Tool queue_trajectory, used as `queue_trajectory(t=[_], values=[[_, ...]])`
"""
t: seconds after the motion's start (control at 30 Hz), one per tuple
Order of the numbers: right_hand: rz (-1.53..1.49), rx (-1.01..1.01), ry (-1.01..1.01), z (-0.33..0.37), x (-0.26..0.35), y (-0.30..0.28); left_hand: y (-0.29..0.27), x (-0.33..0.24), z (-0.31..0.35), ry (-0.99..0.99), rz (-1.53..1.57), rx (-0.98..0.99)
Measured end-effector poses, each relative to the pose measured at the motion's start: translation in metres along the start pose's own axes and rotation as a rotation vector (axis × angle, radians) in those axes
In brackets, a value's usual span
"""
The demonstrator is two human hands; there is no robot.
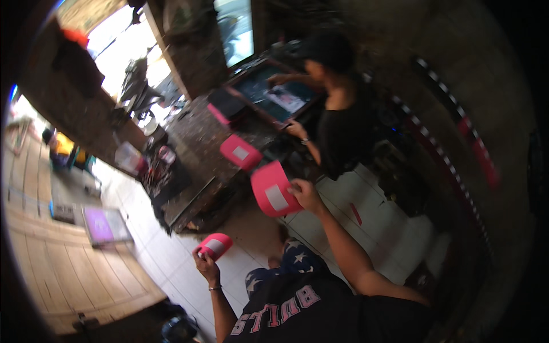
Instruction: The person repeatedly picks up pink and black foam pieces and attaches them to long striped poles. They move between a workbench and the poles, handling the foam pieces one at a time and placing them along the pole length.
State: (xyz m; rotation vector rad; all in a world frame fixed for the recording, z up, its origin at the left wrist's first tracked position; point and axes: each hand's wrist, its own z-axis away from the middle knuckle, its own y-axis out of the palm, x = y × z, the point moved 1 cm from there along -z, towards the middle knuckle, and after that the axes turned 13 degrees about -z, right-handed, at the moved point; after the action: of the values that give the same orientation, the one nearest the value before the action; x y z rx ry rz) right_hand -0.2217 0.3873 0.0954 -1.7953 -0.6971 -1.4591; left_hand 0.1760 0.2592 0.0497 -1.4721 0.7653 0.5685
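My right hand (307,195) is closed on the edge of a pink sheet (264,176), rounded at one end, with a white rectangle on its face. It is held up in front of me near the worktable's edge. Lower and to the left, my left hand (206,265) grips a smaller-looking pink piece (225,239), which also bears a white rectangle. Another such pink sheet (233,146) lies on the worktable, just beyond the one in my right hand. The material of the pieces cannot be made out.
A co-worker in black (349,134) leans over a framed screen (243,86) on the worktable (191,134). A dark stack with a pink edge (229,106) lies beside it. Cluttered containers (130,157) stand at the table's left end. Another person (62,146) sits far left, beyond wooden boards (51,251).
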Motion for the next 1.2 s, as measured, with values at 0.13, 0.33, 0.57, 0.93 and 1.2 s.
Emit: queue_trajectory(t=[0.13,0.33,0.57,0.93,1.2], values=[[-0.045,-0.444,0.105,0.135,0.003,-0.104,0.048,-0.055,0.033,0.198,-0.037,0.236],[0.112,-0.537,0.348,0.314,-0.029,-0.237,0.145,-0.139,0.108,0.785,-0.101,0.449],[0.100,-0.787,0.587,0.543,-0.072,-0.359,0.297,-0.251,0.269,0.964,-0.064,0.716],[0.413,-1.152,0.771,0.752,-0.062,-0.540,0.414,-0.423,0.530,1.246,0.033,0.771],[0.093,-1.395,0.556,0.764,-0.117,-0.682,0.550,-0.524,0.654,1.171,0.079,1.002]])
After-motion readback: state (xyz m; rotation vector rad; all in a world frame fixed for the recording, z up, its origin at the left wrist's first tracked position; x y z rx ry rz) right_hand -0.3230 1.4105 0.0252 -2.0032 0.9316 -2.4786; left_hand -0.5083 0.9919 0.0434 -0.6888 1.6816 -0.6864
